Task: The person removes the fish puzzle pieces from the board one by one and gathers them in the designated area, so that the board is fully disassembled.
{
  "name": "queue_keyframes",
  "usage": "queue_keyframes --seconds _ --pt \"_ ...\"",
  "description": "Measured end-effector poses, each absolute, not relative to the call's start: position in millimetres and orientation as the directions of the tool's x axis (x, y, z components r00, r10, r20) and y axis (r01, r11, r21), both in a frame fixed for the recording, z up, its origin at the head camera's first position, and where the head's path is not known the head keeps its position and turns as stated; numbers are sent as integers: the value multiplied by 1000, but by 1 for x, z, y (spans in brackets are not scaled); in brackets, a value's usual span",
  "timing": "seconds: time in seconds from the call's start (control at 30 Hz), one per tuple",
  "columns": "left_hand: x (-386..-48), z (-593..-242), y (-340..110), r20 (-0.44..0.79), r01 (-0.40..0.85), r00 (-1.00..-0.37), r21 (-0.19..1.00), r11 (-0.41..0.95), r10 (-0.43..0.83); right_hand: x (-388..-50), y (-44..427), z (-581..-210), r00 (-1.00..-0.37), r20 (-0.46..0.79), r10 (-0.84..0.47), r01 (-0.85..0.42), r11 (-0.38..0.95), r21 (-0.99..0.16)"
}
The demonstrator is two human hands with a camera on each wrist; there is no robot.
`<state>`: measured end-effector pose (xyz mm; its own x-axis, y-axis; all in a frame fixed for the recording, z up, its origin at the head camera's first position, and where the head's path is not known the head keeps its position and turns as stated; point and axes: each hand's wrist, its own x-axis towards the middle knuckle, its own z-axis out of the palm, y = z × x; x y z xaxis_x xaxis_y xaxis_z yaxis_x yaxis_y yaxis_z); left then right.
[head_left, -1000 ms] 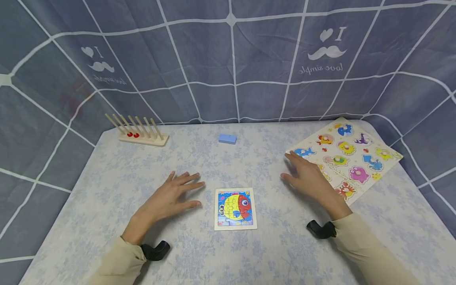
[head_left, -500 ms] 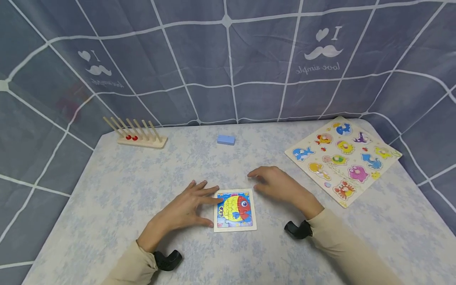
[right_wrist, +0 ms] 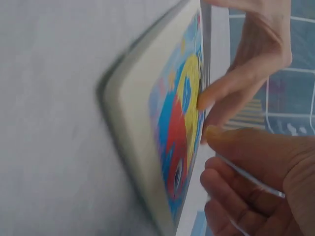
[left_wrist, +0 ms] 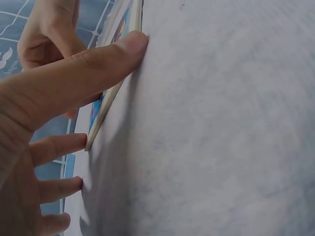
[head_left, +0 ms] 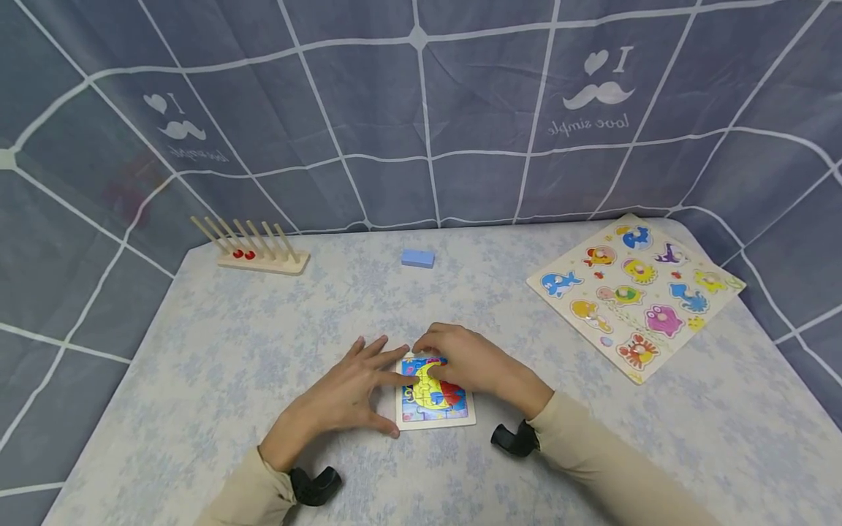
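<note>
A square fish puzzle (head_left: 430, 418) in a pale frame lies on the table, its upper part covered by the hands. My left hand (head_left: 342, 391) spreads over its left side: the index finger reaches onto the picture, with the thumb beside the lower left corner. From the right, my right hand (head_left: 476, 365) curls over the top, thumb on the picture and fingers by the upper edge. In the right wrist view, the right thumb (right_wrist: 251, 150) and curled fingers are close to the puzzle (right_wrist: 172, 132); whether they pinch a single piece I cannot tell.
A wooden peg stand (head_left: 263, 264) with red beads is at the back left, and a blue block (head_left: 417, 258) at the back middle. Back right lies a board of sea animals (head_left: 621, 314). A patterned curtain (head_left: 368, 95) hangs behind the table (head_left: 197, 351).
My right hand has moved left from beside the sea animal board onto the puzzle. My left hand has shifted right, from beside the puzzle to its left side.
</note>
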<state>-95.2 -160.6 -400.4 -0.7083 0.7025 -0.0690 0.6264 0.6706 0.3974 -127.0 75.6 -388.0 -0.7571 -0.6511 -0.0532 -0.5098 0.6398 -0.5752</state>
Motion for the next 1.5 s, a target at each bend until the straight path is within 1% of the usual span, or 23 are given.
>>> queue_keyframes --seconds 0.23,0.43,0.6,0.77,1.1,1.33,1.5 --pt "-94 -401 -160 -74 598 -716 448 665 694 -125 62 -387 -749 -91 -657 -505 654 -564" --pt "-94 -402 -161 -68 608 -709 446 657 702 -124 53 -383 -742 -140 -655 -508 687 -520" --pt "-94 -402 -161 -62 616 -703 446 649 709 -123 48 -379 -733 -162 -660 -536 708 -460" --pt "-93 -402 -161 -52 614 -699 469 635 714 -122 46 -376 -729 -182 -660 -548 722 -423" --pt "-94 -401 -161 -48 622 -692 466 629 720 -128 42 -374 -733 -209 -647 -519 731 -443" --pt "-93 -402 -160 -70 599 -709 466 651 702 -133 41 -372 -729 -265 -632 -474 744 -470" --pt "-92 -403 -161 -78 587 -717 470 660 693 -135 42 -374 -724 -282 -629 -445 739 -506"
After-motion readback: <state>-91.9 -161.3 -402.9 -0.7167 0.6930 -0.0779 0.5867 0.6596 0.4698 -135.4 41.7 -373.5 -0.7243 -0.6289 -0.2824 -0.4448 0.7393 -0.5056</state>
